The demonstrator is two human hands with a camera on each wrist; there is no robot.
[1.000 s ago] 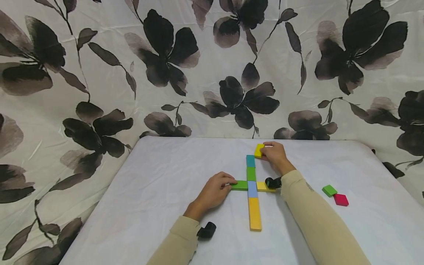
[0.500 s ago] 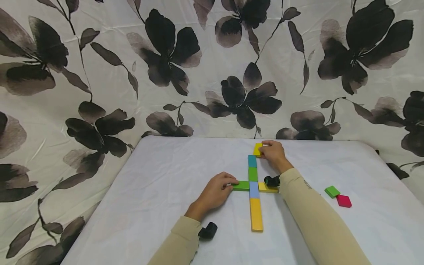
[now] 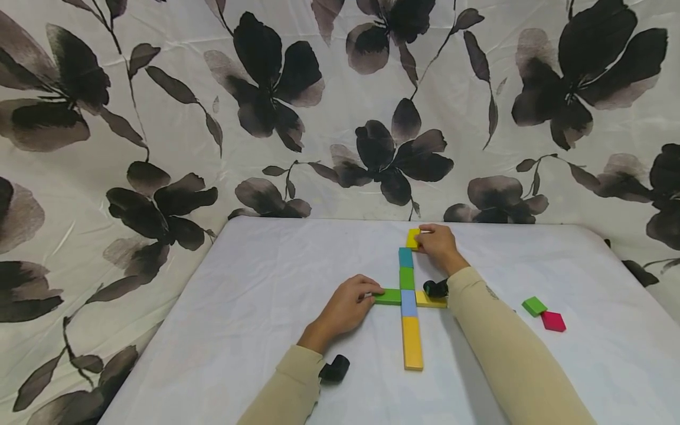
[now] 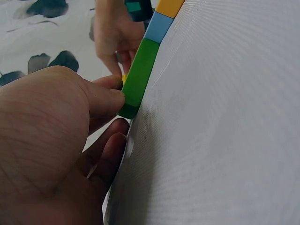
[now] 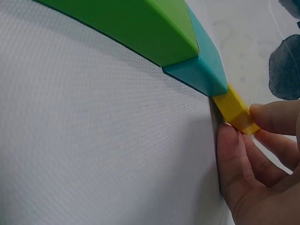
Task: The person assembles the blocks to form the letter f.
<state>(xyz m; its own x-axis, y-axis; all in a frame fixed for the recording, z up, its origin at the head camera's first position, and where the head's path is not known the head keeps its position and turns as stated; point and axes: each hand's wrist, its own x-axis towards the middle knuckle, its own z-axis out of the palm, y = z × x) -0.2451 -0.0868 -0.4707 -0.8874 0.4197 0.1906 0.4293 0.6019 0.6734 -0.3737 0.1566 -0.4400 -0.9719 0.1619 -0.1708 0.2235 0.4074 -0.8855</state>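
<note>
Flat coloured blocks form a cross on the white tabletop. At its top end a yellow block meets the teal block; my right hand pinches it between thumb and fingers. In the right wrist view the yellow block sits at the teal block's far corner. My left hand holds the outer end of the green block that makes the left arm. In the left wrist view, thumb and index finger lie at that green block's end, the other fingers below it.
The cross also has a second green block, a blue block, a long orange-yellow block and a yellow block partly behind the right wrist camera. A loose green block and red block lie at right.
The right hand has shifted the yellow block slightly left, closer in line with the teal block. The left hand stays on the green block. The whole view has drifted a little.
</note>
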